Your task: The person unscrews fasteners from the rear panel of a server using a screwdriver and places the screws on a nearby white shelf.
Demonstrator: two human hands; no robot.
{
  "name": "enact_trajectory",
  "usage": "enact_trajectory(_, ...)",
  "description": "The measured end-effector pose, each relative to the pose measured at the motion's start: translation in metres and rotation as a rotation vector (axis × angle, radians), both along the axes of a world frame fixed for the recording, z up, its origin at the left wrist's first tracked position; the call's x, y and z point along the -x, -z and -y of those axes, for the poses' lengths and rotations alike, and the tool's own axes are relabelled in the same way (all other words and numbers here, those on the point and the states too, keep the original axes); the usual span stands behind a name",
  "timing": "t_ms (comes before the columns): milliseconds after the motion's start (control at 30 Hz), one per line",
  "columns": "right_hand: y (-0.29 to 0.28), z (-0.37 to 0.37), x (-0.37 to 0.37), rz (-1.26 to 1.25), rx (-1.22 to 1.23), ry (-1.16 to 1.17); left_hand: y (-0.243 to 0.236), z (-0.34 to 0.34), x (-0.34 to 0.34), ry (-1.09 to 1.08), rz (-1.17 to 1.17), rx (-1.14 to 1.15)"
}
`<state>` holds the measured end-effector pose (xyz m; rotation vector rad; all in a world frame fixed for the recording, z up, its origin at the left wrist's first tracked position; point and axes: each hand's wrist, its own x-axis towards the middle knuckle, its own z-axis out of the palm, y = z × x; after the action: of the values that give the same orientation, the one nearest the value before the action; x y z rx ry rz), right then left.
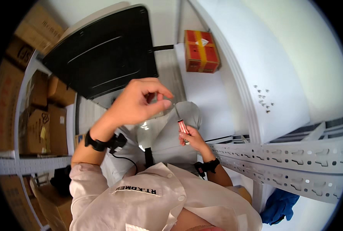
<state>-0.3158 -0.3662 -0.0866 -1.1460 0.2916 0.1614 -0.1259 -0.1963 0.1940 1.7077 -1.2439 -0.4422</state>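
Screwdriver with a red-and-white striped handle and a thin metal shaft (181, 122) sits in your right hand (194, 139), low and centre in the view, its tip pointing up and slightly left toward your other hand; your right grip is closed around the handle, fingers wrapped over its lower end. Your left hand (138, 102) is raised above it, thumb and forefinger pinched together on something very small at the fingertips (167, 103), too small to make out, so that grip is closed in a pinch. The shaft's tip ends just beside that pinch. Both wrists wear black straps, the left one (98, 144) with a black cable running from it. Behind your hands lies a pale grey rounded plastic housing (167, 138) on the white worktop (206, 92). A large black flat panel with raised ribs (102, 50) lies at the upper left, tilted. A red cardboard box with a yellow band (200, 51) stands farther back on the worktop, well apart from your hands. A scatter of small dark screws (263, 99) rests on the white surface to the right. Grey perforated metal shelf rails (287, 161) cross the lower right, with a blue cloth (281, 206) beneath them. Brown cardboard boxes (36, 123) fill the shelves at left
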Motion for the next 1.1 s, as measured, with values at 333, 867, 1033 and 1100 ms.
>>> enact_trajectory(333, -0.022, -0.047, -0.049, 0.067, 0.425, -0.369, 0.032, -0.181, -0.042, -0.091, 0.113, -0.640)
enact_trajectory(867, -0.085, -0.214, -0.182, 0.033, -0.094, -0.554, 0.183, -0.217, -0.079, -0.863, -0.786, 0.239)
enact_trajectory(1033, -0.089, -0.233, -0.189, -0.005, -0.119, -0.546, 0.199, -0.217, -0.088, -0.893, -0.806, 0.399)
enact_trajectory(1100, -0.085, -0.237, -0.191, 0.022, -0.113, -0.535, 0.198, -0.218, -0.091, -0.912, -0.757, 0.415)
